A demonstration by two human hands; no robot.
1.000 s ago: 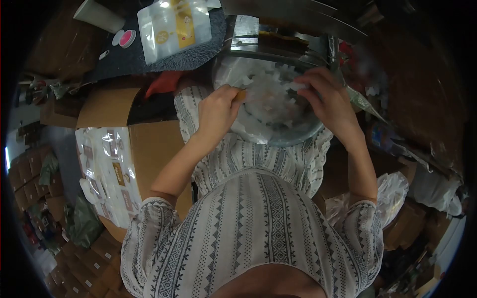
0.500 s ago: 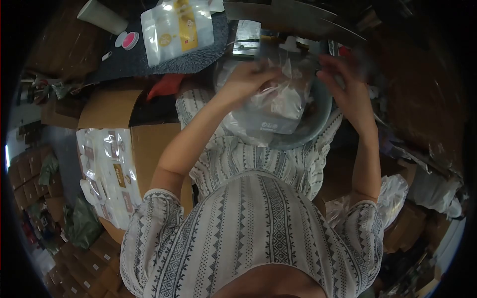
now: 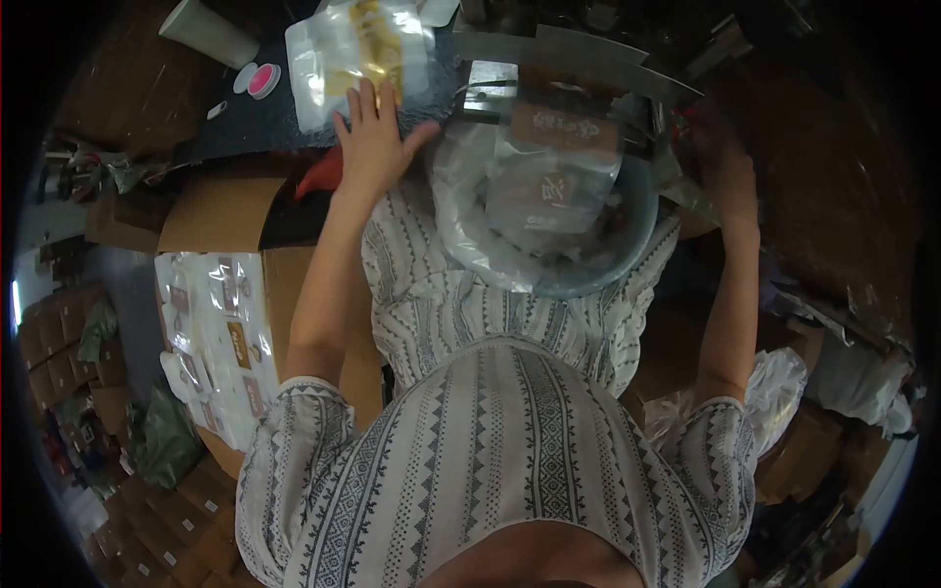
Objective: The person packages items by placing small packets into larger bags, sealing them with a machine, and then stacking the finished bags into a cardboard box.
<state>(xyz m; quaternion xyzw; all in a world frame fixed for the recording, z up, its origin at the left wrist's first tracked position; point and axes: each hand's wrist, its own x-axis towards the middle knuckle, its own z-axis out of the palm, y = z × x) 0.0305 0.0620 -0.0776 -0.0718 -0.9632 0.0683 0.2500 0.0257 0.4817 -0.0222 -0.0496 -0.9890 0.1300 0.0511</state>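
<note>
Left hand (image 3: 375, 142) was spread wide, fingers laid on yellow-banded pouch (image 3: 338, 69), nothing clasped. Right hand (image 3: 730, 181) was blurred; grip couldn't be told. Brown-banded pouch (image 3: 552, 186) was laid over basin (image 3: 642, 211).

The scene is dimly and unevenly lit, with the right side sunk in deep shadow. A thin bright strip (image 3: 16, 309) is caught at the left edge. Glare is thrown back by the white pouch (image 3: 312, 73) at the top, whose print is softened by blur, and by the wrapped packs (image 3: 211, 294) at the left. The right hand (image 3: 730, 171) is smeared and half lost in darkness — its outline can hardly be made out — while the left hand (image 3: 371, 147) is rendered more clearly. Straight lines are bowed toward the black-framed rim.
</note>
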